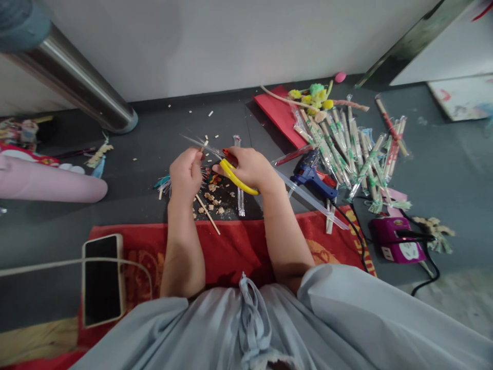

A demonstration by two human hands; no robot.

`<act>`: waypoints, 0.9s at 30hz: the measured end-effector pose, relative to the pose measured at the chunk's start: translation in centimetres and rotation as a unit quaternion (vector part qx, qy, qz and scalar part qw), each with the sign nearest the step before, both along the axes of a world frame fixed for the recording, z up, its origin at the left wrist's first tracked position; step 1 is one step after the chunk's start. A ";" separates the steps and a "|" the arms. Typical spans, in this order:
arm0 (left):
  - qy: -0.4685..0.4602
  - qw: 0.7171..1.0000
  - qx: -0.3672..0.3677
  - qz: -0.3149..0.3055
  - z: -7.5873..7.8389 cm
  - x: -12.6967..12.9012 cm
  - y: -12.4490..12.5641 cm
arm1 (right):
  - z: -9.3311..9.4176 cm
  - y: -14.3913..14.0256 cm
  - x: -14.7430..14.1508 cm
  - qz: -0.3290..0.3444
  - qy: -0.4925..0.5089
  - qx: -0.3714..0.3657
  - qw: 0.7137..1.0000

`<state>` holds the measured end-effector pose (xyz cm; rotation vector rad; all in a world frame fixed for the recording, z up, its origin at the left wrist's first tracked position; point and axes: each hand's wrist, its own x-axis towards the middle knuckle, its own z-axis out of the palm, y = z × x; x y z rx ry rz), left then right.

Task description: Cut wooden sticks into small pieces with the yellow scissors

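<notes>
Fingers of the right hand are curled around the yellow-handled cutters, whose handles run down and right from jaws that point left. Just beside those jaws, the left hand pinches a thin wooden stick at its upper end; the stick's long axis cannot be told, since the fist hides most of it. Both hands meet over the dark floor, above a scatter of cut wood bits. Well apart to the right lie a blue glue gun and a heap of wrapped chopsticks.
</notes>
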<state>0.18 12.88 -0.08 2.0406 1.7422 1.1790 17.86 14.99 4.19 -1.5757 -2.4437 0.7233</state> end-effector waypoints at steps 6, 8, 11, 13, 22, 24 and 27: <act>-0.039 0.999 -0.024 0.003 -0.2 0.1 0.0 | -0.4 0.1 0.2 0.007 0.018 0.008 1.000; -0.067 0.997 -0.041 0.008 -0.3 0.3 0.0 | -0.7 0.1 0.2 0.010 0.042 0.020 0.999; -0.109 0.992 -0.063 0.014 -0.4 0.6 0.1 | -1.0 0.1 0.3 0.021 0.078 0.030 0.996; -0.140 0.987 -0.074 0.007 -0.5 0.7 0.2 | -1.1 0.1 0.3 0.024 0.086 0.032 0.995; -0.202 0.977 -0.064 -0.035 -0.4 0.7 0.4 | -1.6 0.2 0.2 0.006 0.094 0.041 0.995; -0.201 0.977 -0.060 -0.039 -0.4 0.7 0.3 | -1.7 0.1 0.2 0.004 0.095 0.045 0.994; -0.205 0.976 -0.063 -0.041 -0.5 0.6 0.4 | -1.7 0.1 0.3 0.003 0.091 0.045 0.995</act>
